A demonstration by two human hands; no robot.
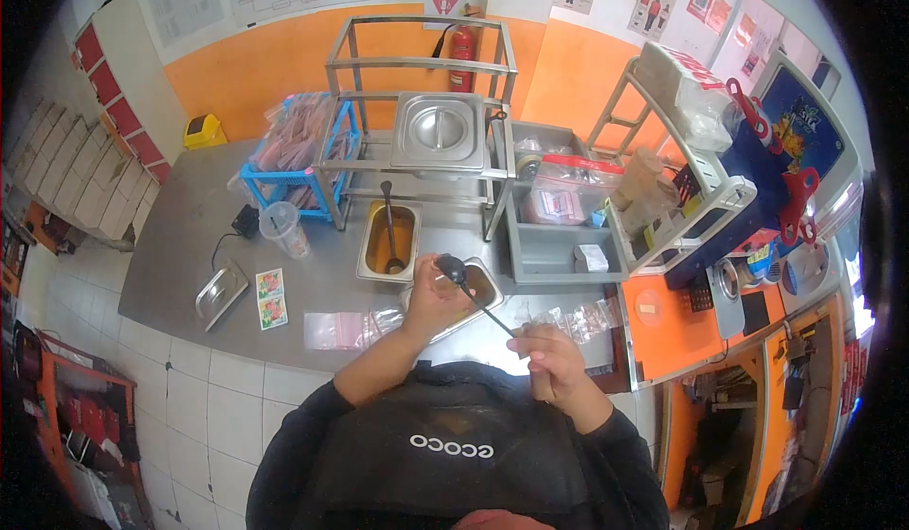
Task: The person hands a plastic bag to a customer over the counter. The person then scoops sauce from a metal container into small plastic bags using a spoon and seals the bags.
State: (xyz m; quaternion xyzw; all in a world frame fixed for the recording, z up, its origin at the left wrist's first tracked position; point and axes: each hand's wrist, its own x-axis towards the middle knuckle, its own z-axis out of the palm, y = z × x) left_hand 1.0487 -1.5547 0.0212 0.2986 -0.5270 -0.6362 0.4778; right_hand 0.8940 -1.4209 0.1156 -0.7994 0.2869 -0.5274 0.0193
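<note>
My right hand (554, 359) grips the thin handle of a black ladle (453, 269) by its end. The bowl lies up and to the left, beside my left hand (434, 298). Those fingers are curled close under the bowl; whatever they pinch is too small or hidden to name. Beneath both hands sits a metal pan (490, 288) with brown contents, partly covered by my left hand. Behind it stands another metal pan (364, 263) of orange-brown liquid, with a second dark ladle (388, 217) leaning in it. Clear plastic bags (352, 329) lie left of my forearm.
More clear bags (579, 322) lie at right. A metal rack (331, 113) carries a lidded pan (437, 132). Around the steel table (180, 236) are a blue basket (256, 178), a plastic cup (282, 227), a metal lid (222, 293), sachets (271, 299) and a grey divided bin (559, 236).
</note>
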